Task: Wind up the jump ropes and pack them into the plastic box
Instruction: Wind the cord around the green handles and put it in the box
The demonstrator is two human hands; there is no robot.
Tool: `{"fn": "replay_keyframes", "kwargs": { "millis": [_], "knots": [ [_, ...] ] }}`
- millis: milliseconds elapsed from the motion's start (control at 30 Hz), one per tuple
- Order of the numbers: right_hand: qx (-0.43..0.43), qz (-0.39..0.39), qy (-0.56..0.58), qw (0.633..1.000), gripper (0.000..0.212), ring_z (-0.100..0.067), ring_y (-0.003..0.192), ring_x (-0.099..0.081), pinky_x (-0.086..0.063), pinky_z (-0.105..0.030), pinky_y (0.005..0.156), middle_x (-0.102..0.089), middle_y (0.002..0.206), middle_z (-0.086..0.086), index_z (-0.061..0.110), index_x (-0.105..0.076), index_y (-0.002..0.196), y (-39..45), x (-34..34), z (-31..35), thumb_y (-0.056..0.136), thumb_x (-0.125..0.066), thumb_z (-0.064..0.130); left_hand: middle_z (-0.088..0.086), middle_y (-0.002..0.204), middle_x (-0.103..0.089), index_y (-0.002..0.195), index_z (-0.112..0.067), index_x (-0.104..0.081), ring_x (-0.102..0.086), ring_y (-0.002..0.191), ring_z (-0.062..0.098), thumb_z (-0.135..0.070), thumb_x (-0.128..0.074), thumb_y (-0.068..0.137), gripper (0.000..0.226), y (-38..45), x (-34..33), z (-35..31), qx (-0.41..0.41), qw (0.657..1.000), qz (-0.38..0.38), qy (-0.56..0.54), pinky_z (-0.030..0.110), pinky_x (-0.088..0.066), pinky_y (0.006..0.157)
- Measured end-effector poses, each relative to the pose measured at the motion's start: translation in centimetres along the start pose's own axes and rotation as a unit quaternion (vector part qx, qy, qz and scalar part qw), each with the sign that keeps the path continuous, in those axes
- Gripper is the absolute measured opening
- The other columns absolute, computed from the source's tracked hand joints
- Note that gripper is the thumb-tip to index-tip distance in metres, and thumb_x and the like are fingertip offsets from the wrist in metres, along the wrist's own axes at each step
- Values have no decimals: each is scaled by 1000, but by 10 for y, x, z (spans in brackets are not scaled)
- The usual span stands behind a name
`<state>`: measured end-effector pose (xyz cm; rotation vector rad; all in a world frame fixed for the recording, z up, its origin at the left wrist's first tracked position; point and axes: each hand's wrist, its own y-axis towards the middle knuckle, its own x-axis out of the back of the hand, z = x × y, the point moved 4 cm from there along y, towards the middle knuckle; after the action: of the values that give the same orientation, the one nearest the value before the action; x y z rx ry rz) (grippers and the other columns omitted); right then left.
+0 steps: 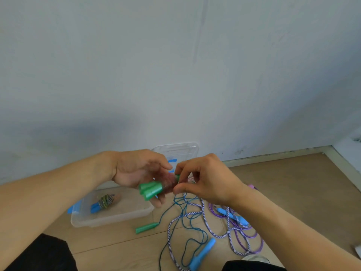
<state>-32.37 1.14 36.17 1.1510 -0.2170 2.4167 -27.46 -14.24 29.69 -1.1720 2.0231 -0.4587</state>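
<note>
One wound rope (104, 202) lies in the plastic box (136, 213); both hands' grip holds the green-handled bundle (151, 189); loose ropes (195, 222) below await

1. Big pale grey-blue wall (175, 65) takes up most of the shot, with a faint vertical seam running down it.
2. Light wood plank floor (293, 192) underneath, seams visible between boards.
3. Whitish baseboard (277, 155) where wall meets floor, kinda scuffed and grimy.
4. Dark fabric (45, 253) bottom left corner; looks like clothing, can't really tell.
</note>
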Motion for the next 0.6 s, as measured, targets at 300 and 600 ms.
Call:
{"fn": "replay_keyframes", "kwargs": {
  "millis": [300,600],
  "knots": [
    [36,-163,-48,985,16,12,58,-51,-30,-7,56,-71,91,11,11,-72,64,-4,13,-11,73,-84,16,16,96,-69,122,1,-60,-71,80,32,-29,-64,90,44,3,-23,-16,-134,985,-58,-88,32,-60,57],
    [-24,-74,-126,989,18,-1,72,-56,-52,-31,74,-53,137,12,25,-77,102,0,-7,-27,92,-63,17,10,70,-69,91,-2,-58,-59,48,16,-15,-66,93,16,4,-22,-26,-212,940,-261,62,22,-42,39]
  ]
}}
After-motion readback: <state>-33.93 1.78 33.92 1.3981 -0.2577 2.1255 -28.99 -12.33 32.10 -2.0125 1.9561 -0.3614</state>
